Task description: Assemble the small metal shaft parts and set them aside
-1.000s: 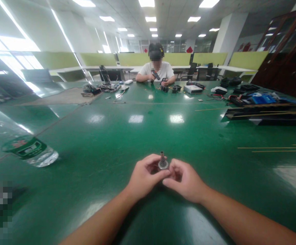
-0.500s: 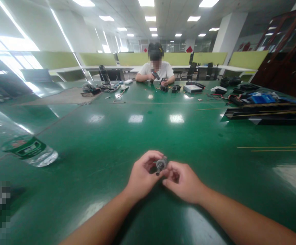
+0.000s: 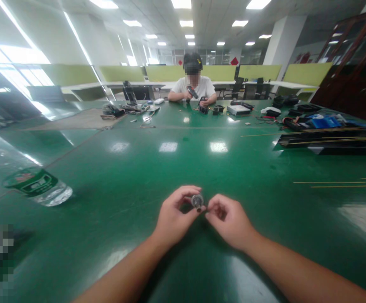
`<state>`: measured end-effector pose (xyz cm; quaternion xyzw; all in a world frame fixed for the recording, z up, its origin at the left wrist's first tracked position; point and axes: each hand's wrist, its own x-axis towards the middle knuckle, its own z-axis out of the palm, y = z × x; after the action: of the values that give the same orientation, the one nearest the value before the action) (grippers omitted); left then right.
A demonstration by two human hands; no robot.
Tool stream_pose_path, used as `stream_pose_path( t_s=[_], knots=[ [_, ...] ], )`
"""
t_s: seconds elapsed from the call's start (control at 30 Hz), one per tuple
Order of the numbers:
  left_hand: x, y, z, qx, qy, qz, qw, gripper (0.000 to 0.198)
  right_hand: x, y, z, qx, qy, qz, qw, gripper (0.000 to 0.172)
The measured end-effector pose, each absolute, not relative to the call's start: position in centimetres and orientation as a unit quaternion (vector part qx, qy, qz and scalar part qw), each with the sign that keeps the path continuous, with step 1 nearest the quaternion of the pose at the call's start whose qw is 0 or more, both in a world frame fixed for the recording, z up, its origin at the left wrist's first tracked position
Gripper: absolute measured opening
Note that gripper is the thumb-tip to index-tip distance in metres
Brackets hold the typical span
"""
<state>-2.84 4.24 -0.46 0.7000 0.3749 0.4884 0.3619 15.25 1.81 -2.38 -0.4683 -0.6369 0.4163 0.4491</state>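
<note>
Between the thumb and fingers of my left hand [image 3: 174, 216] is a small silvery metal part [image 3: 197, 201], round and stepped, with a narrower tubular end pointing toward me. The exact kind of part cannot be made out. Just to its right, my right hand [image 3: 231, 219] has its fingers curled in, thumb and fingertips close together. Whatever sits in that pinch, if anything, is too small to name. A narrow gap separates the right fingertips from the metal part. Both hands are held over the green tabletop [image 3: 183, 168].
A clear bottle with a green label [image 3: 37, 185] lies on its side at the left. Thin brass-coloured rods [image 3: 337, 183] and a black tray-like box [image 3: 331, 141] are at the right. Across the table a person [image 3: 192, 84] holds a dark tool among several small black parts.
My right hand has drawn slightly right, away from the metal part. The part has tilted in my left hand, so its tubular end now points more to the lower right.
</note>
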Motion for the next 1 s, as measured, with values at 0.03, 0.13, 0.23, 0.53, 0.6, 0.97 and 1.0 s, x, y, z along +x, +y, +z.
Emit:
stream_pose_path(
  t_s=[0.03, 0.13, 0.23, 0.53, 0.6, 0.97, 1.0],
  knots=[
    [-2.9, 4.3, -0.4, 0.707, 0.384, 0.486, 0.341, 0.026, 15.3, 1.9, -2.5, -0.481, -0.617, 0.4, 0.478, 0.009],
    [-3.1, 4.4, -0.1, 0.728, 0.402, 0.474, 0.29, 0.028, 15.5, 2.4, -2.9, -0.494, -0.57, 0.393, 0.526, 0.021],
    [-3.1, 4.3, 0.1, 0.744, 0.398, 0.466, 0.264, 0.029, 15.7, 2.6, -3.4, -0.491, -0.564, 0.402, 0.528, 0.03],
    [-3.5, 4.8, -0.3, 0.768, 0.383, 0.444, 0.259, 0.034, 15.7, 2.4, -3.4, -0.489, -0.587, 0.412, 0.497, 0.038],
    [-3.6, 4.9, -0.3, 0.787, 0.362, 0.44, 0.237, 0.026, 15.6, 2.4, -3.1, -0.488, -0.599, 0.405, 0.488, 0.037],
    [-3.3, 4.7, -0.1, 0.797, 0.34, 0.436, 0.242, 0.02, 15.5, 2.1, -2.0, -0.486, -0.634, 0.384, 0.462, 0.024],
    [-3.3, 4.7, -0.1, 0.797, 0.34, 0.438, 0.242, 0.019, 15.5, 2.1, -2.0, -0.486, -0.637, 0.382, 0.46, 0.023]
  ],
)
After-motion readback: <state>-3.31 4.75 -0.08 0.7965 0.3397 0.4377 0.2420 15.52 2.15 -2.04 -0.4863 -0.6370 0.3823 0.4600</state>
